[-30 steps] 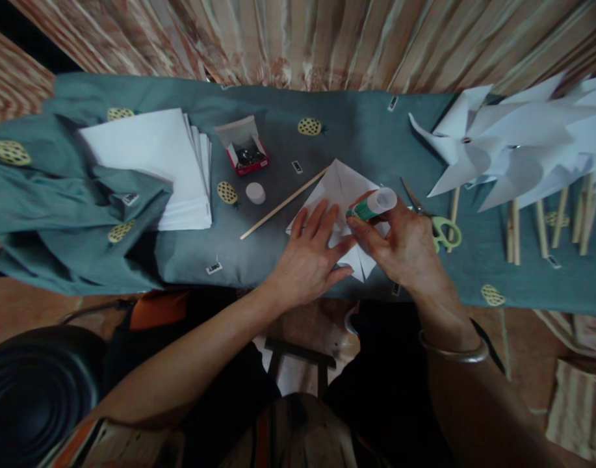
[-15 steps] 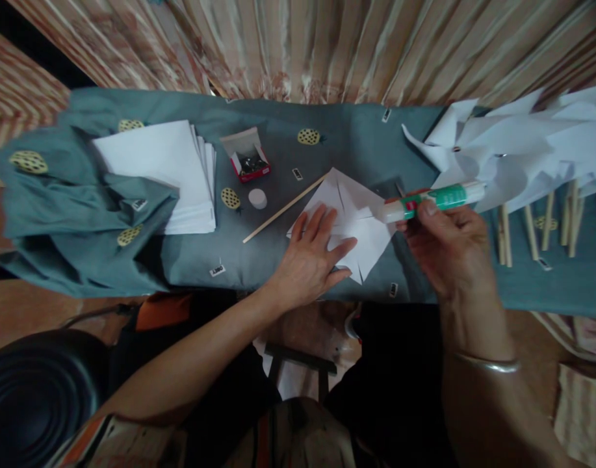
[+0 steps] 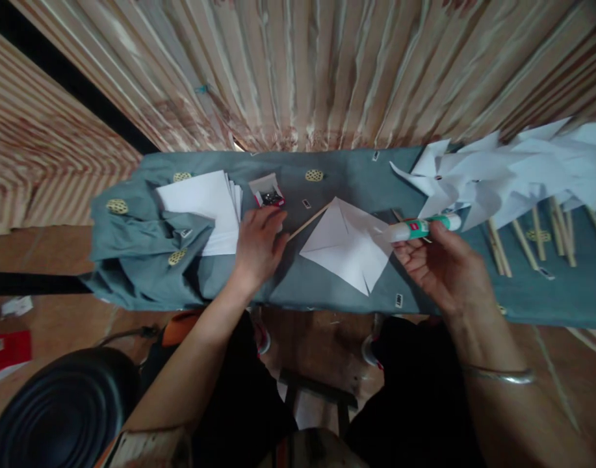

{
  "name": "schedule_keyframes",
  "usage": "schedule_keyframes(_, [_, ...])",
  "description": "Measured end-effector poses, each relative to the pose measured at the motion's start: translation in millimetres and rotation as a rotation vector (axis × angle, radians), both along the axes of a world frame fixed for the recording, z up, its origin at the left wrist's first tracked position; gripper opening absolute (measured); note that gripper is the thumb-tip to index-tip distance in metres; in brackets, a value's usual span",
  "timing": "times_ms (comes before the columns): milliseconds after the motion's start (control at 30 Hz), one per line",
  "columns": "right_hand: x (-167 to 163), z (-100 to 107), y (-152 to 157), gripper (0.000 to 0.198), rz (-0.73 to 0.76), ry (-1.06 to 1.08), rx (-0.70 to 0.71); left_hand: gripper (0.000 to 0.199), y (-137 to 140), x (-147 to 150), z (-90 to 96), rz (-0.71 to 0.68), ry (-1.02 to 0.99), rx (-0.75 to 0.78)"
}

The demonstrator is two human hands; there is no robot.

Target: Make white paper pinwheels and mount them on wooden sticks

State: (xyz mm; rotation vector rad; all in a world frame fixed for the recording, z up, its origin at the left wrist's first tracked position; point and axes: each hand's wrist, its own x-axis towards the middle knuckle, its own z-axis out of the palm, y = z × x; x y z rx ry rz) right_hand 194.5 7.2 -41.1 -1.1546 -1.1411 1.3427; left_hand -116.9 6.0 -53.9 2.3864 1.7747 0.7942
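Observation:
My right hand [image 3: 444,270] is closed around a green and white glue stick [image 3: 422,227], held level with its white end to the left, above the right corner of the paper. A square of white paper [image 3: 349,244] with slits cut in from its corners lies flat on the cloth. Over the cloth between the paper stack and this sheet is my left hand [image 3: 260,247], its thumb apart from its curved fingers. The hand hides the spot where a round white cap stood. A thin wooden stick [image 3: 310,221] runs from beside that hand to the sheet's top corner.
A stack of white paper [image 3: 207,201] lies at left, partly under bunched cloth. Behind my left hand stands a small open red box [image 3: 268,192] of dark metal pieces. White paper pinwheels [image 3: 502,172] on wooden sticks lie at right. A striped curtain [image 3: 302,78] hangs behind.
My left hand has lifted off the cut paper and moved left, over the place of the white cap. My right hand still holds the glue stick. The view has shifted.

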Motion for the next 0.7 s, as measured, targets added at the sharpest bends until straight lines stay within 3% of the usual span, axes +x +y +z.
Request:
schedule_keyframes(167, [-11,5,-8,0.026,-0.06,0.077,-0.051,0.035,7,-18,-2.9,0.014,0.031,-0.062])
schedule_keyframes(300, [-19,10,-13,0.031,-0.031,0.056,-0.064,0.03,6,-15,3.7,0.043,-0.114,-0.108])
schedule_keyframes(433, [-26,12,-20,0.029,-0.048,0.156,-0.139,0.032,-8,3,12.9,0.019,-0.604,-0.158])
schedule_keyframes(567, [-37,15,-27,0.028,-0.029,0.311,-0.251,0.039,-26,32,16.1,-0.135,-1.2,-0.525])
schedule_keyframes(700, [-45,18,-32,0.032,0.002,0.415,-0.35,0.038,-30,51,15.2,-0.17,-1.444,-0.704])
